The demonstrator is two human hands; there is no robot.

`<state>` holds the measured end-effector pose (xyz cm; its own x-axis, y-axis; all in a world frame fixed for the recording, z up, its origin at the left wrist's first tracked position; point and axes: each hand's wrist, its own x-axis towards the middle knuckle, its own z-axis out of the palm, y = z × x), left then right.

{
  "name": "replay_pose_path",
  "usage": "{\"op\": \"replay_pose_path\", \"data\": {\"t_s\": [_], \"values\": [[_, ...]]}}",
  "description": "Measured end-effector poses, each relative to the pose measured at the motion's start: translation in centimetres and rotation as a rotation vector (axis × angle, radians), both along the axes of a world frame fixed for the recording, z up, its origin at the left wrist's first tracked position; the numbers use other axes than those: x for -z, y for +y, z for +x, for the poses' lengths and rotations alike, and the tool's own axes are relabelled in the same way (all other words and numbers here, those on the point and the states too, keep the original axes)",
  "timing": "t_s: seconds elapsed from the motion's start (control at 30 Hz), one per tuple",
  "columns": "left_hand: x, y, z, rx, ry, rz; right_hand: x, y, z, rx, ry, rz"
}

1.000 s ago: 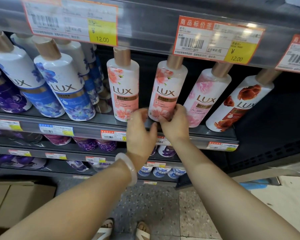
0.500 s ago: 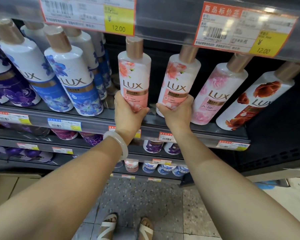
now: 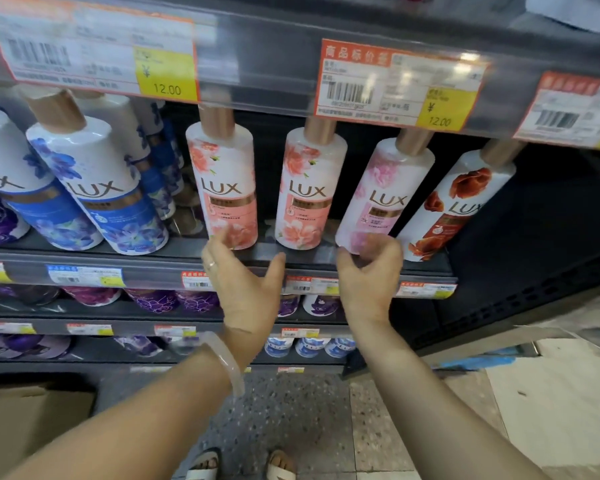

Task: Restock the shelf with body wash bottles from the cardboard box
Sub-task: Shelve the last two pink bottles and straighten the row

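Dark shop shelves with orange price tags fill the wall in front of us, and the tall pink and white body wash bottles with gold caps stand straight up in a row on one shelf, just above and behind our fingers. Our left hand and right hand both hang loose and half curled, holding nothing, each just below a bottle. Down by our left arm sits the brown cardboard box, far from both hands, so we must reach low for more bottles.
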<state>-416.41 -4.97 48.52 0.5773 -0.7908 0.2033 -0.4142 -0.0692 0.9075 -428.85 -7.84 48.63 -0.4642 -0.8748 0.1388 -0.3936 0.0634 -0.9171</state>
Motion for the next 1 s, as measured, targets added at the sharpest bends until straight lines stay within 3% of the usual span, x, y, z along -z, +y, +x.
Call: {"op": "replay_pose_path", "data": {"t_s": [0.07,0.2,0.73,0.9,1.0], "values": [[-0.1,-0.3,-1.3,0.124,-0.035,0.019,-0.6,-0.9,-1.2,0.07,0.054,-0.044],[-0.3,-3.3,-2.7,0.247,-0.001,0.082,-1.6,-3.9,-1.5,0.004,0.034,0.014],[1.6,-6.2,-2.5,0.199,0.079,0.159,-1.0,-3.9,-2.3,-0.075,-0.015,0.022],[0.3,-2.2,-4.2,0.169,-0.041,0.032,-0.1,-0.9,-6.3,0.156,0.023,-0.113],[0.1,-1.2,-6.0,0.212,-0.006,0.039,-0.9,-2.4,-8.6,0.193,0.005,0.0]]}}
